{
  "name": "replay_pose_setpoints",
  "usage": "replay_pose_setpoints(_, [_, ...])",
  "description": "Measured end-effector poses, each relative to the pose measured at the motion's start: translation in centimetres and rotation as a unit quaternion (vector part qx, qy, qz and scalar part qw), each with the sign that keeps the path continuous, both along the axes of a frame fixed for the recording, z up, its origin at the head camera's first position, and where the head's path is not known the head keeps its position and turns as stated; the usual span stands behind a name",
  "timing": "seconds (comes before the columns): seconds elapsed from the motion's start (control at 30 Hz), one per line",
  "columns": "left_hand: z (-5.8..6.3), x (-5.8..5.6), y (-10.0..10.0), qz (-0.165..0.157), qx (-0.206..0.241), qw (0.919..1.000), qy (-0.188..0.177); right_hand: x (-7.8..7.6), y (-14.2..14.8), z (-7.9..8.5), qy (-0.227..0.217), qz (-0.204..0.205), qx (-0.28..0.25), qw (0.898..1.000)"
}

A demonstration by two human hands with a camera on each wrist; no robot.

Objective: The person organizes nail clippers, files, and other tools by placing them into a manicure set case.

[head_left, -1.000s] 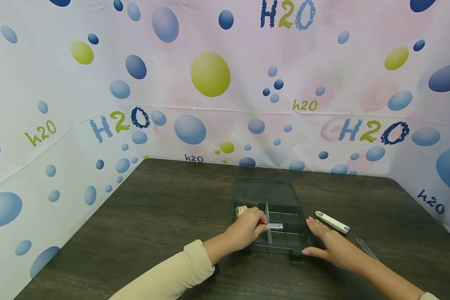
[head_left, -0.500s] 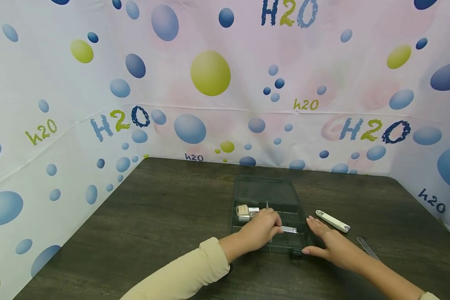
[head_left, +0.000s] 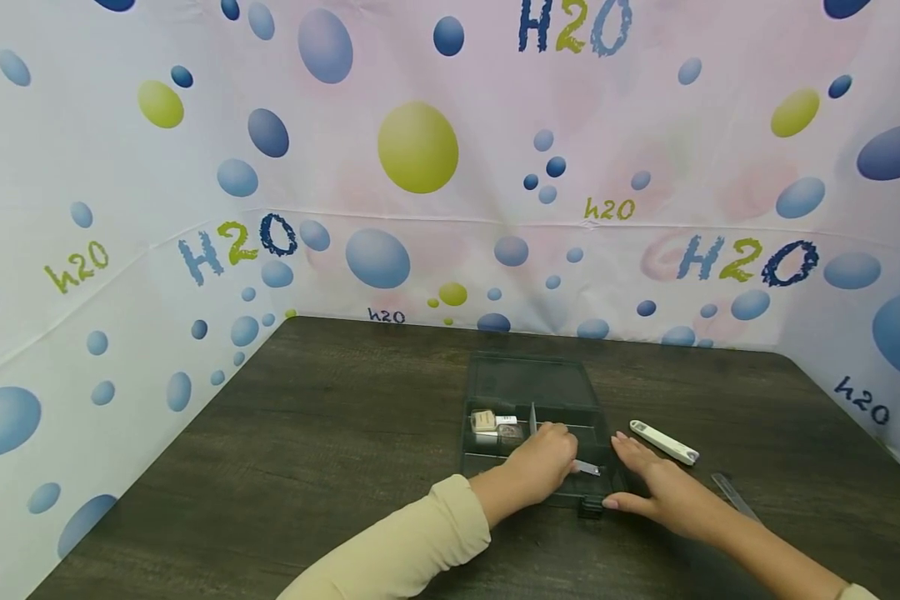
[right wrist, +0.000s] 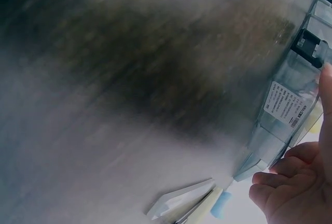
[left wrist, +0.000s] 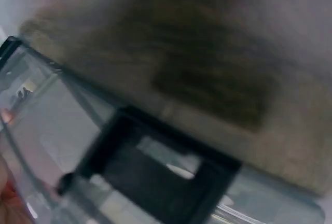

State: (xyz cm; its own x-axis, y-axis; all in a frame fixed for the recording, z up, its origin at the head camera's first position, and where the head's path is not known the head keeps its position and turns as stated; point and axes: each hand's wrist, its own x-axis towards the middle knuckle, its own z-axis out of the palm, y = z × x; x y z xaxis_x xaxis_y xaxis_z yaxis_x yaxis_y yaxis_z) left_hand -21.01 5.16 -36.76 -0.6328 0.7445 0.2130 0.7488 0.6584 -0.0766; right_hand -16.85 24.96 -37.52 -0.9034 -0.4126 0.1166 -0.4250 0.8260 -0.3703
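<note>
A dark see-through compartment box stands on the table with its lid point(head_left: 528, 383) folded back. My left hand point(head_left: 540, 462) reaches over its front compartments and pinches a small flat silver strip point(head_left: 588, 469) with a hole near its end. The strip points right, over the front right compartment. My right hand point(head_left: 663, 492) rests along the box's right side, fingers straight, thumb by the front clasp point(head_left: 591, 506). In the right wrist view, the fingers lie against the box wall point(right wrist: 267, 138). A cream square piece point(head_left: 483, 421) and other small items occupy the back left compartment.
Right of the box lie a long white bar with rounded ends point(head_left: 663, 442) and a narrow clear strip point(head_left: 733, 496), partly behind my right forearm. A thin divider point(head_left: 533, 417) stands up inside the box. A patterned curtain point(head_left: 420, 275) borders the dark table point(head_left: 345, 417).
My left hand has moved right and a little toward me with the silver strip, uncovering the items in the back left compartment. My right hand stays in place.
</note>
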Motion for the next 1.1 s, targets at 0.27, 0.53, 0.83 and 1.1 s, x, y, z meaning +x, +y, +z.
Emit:
replay_pose_setpoints(0.27, [0.4, 0.2, 0.8, 0.030, -0.076, 0.9965, 0.017, -0.1, 0.0, 0.0, 0.003, 0.001, 0.001, 1.000])
replay_pose_setpoints(0.53, [0.3, -0.2, 1.7, 0.049, -0.131, 0.9897, 0.033, 0.0, -0.1, 0.0, 0.003, -0.005, 0.002, 1.000])
replay_pose_setpoints(0.83, [0.2, -0.2, 1.6, 0.056, -0.116, 0.9917, 0.009, 0.0, -0.2, 0.1, -0.005, -0.006, -0.001, 1.000])
replay_pose_setpoints(1.1, [0.4, 0.4, 0.4, 0.006, -0.050, 0.9972, 0.056, 0.1, -0.1, -0.1, 0.001, -0.005, -0.001, 1.000])
